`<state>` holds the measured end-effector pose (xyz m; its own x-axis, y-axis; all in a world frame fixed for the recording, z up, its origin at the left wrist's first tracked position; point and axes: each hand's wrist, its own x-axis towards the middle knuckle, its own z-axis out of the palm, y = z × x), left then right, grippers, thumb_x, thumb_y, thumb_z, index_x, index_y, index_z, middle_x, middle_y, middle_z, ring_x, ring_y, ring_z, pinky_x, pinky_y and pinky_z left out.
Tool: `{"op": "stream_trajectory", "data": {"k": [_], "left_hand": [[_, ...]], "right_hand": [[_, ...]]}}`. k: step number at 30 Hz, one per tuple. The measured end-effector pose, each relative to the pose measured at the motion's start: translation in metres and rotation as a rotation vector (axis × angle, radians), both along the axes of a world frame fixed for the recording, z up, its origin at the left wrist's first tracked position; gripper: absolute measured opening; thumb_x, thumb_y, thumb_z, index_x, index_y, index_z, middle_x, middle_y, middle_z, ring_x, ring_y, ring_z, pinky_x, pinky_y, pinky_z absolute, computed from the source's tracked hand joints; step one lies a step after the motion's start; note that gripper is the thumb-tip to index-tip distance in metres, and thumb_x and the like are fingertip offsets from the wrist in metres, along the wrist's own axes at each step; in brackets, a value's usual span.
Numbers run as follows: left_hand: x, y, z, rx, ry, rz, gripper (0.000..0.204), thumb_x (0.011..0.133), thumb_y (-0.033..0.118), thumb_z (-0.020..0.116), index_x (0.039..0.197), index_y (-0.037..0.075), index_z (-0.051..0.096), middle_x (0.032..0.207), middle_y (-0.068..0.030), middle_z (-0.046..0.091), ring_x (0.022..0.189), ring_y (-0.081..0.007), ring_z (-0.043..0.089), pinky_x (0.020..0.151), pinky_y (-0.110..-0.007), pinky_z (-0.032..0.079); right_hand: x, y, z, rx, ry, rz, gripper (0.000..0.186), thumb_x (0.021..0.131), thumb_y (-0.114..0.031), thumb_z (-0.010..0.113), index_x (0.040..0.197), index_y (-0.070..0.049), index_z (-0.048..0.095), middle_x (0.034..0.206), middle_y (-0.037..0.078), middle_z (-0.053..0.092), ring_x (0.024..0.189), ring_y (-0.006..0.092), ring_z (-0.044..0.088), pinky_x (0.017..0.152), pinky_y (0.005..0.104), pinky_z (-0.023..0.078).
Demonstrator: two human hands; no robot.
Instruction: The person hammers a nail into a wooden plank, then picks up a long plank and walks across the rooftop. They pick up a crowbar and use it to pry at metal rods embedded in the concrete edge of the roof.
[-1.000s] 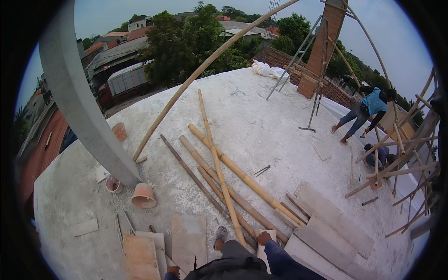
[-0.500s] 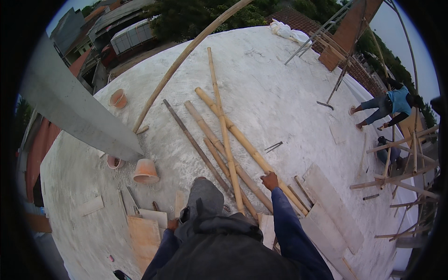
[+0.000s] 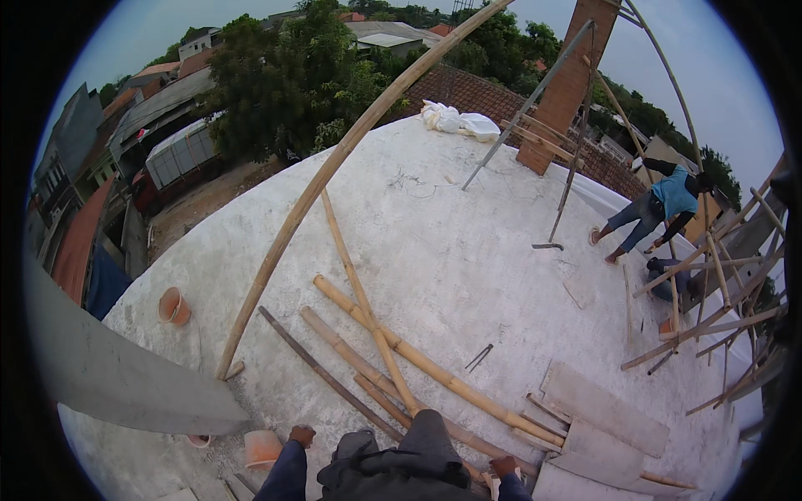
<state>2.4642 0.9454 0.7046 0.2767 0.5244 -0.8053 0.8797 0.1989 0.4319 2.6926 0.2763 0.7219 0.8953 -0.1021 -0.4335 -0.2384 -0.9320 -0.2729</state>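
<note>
My left hand (image 3: 302, 435) hangs low over the roof slab, its fingers curled and nothing visible in them. It is nearest to an orange bucket (image 3: 262, 448). At the lower edge, my right hand (image 3: 503, 466) is in front of me, beside the lower ends of the bamboo poles; its fingers are too small and blurred to read. A thick yellow bamboo pole (image 3: 443, 376) lies diagonally ahead, crossed by a thinner bamboo pole (image 3: 355, 280). Next to them are a dull bamboo pole (image 3: 347, 344) and a dark pole (image 3: 322, 367). My knees partly cover the poles.
Pincers (image 3: 479, 357) lie ahead on the slab (image 3: 468, 250). Flat boards (image 3: 601, 409) are at the right, a grey column (image 3: 134, 367) and another bucket (image 3: 174, 307) at the left. A slanting bamboo prop (image 3: 309, 200) rises ahead. Co-workers (image 3: 668, 200) are by bamboo scaffolding (image 3: 718, 275) at the right.
The view has tilted up and I have moved forward. My right hand has come off the thick bamboo pole and dropped back towards me. My left hand has moved away from the boards.
</note>
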Motion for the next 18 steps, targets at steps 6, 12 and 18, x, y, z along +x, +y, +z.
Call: {"op": "stream_trajectory", "data": {"k": [6,12,18], "left_hand": [[0.158,0.095,0.049,0.052,-0.319,0.252,0.035,0.083,0.015,0.068,0.115,0.001,0.065,0.078,-0.0095,0.065,0.059,-0.0188,0.061,0.050,-0.034,0.050],[0.331,0.082,0.059,0.030,-0.529,0.245,0.044,0.085,0.009,0.065,0.128,-0.003,0.058,0.093,-0.0096,0.065,0.072,-0.0183,0.064,0.064,-0.030,0.053],[0.628,0.067,0.066,-0.072,-0.728,0.237,0.059,0.086,0.005,0.067,0.140,-0.006,0.045,0.102,-0.0113,0.063,0.082,-0.0202,0.065,0.075,-0.032,0.055]], "right_hand": [[0.043,0.102,-0.025,0.018,0.007,0.225,0.030,0.085,-0.029,0.066,0.083,0.000,0.075,0.082,0.025,0.071,0.078,0.0407,0.072,0.069,0.0481,0.056],[0.203,0.178,-0.070,0.373,0.240,-0.041,0.040,0.078,-0.026,0.078,0.103,0.005,0.073,0.089,0.021,0.075,0.075,0.0298,0.075,0.070,0.0392,0.060],[0.505,0.219,-0.129,0.347,0.440,-0.091,0.045,0.078,-0.023,0.075,0.107,0.010,0.068,0.084,0.020,0.075,0.069,0.0266,0.075,0.069,0.0378,0.062]]}}
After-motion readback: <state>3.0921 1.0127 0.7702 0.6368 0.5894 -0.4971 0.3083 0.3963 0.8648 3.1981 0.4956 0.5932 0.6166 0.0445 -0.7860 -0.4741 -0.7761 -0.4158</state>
